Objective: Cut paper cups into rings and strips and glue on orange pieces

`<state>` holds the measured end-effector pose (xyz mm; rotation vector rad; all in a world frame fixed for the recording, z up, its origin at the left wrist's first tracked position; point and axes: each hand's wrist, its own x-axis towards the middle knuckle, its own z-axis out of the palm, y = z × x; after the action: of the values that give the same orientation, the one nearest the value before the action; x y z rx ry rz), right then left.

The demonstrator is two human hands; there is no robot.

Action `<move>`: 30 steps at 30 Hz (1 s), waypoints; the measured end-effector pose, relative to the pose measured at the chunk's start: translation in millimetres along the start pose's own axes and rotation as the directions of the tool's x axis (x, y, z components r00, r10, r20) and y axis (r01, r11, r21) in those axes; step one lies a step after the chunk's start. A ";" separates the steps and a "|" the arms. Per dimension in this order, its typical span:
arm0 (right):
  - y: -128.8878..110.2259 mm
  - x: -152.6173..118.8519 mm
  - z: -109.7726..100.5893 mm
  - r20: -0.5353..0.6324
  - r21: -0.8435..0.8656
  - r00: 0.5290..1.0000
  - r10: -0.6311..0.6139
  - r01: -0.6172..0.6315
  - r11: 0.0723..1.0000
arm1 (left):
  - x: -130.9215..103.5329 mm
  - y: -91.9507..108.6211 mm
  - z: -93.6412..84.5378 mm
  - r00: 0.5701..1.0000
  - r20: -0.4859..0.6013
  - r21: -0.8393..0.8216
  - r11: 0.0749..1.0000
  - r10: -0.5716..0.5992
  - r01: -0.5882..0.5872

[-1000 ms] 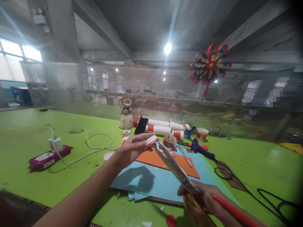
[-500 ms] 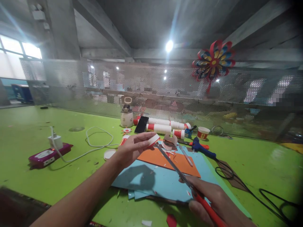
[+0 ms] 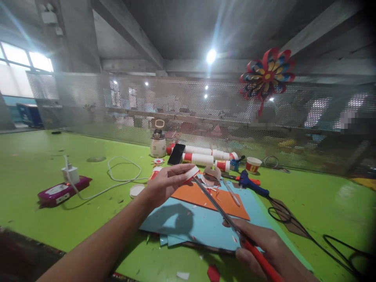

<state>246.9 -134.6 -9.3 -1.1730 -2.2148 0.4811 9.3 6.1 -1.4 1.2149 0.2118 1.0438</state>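
Between the fingers and thumb of my left hand point(image 3: 166, 183) is a small white paper piece with a red edge point(image 3: 192, 174), held above the sheets. My right hand point(image 3: 264, 246) is closed round the red handles of a pair of scissors point(image 3: 216, 204). The long blades point up and left, almost together, and their tips are at the lower edge of the white piece; whether they touch it I cannot tell. Below both hands lie an orange sheet point(image 3: 205, 198) and light blue sheets point(image 3: 164, 217), with small scraps and a pen point(image 3: 231, 192) on top.
Behind are a cut paper cup point(image 3: 211, 174), stacked paper cups point(image 3: 198, 158), a phone point(image 3: 176, 154), a bottle point(image 3: 158, 145) and an upright cup point(image 3: 253, 165). A blue glue gun point(image 3: 252, 184) trails its black cord at right. A purple power strip point(image 3: 63, 192) with white cable lies left.
Both hands, the white piece and the scissors keep nearly the same pose. The whole view has shifted very slightly.
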 end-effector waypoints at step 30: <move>-0.6 2.5 0.9 -0.017 0.017 1.000 -0.003 0.003 1.000 | 1.0 -0.7 -0.8 1.000 0.012 0.035 0.999 0.002 -0.002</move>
<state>244.8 -132.8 -8.8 -1.1605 -2.1939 0.4866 9.7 7.4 -2.0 1.2525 0.2201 1.0379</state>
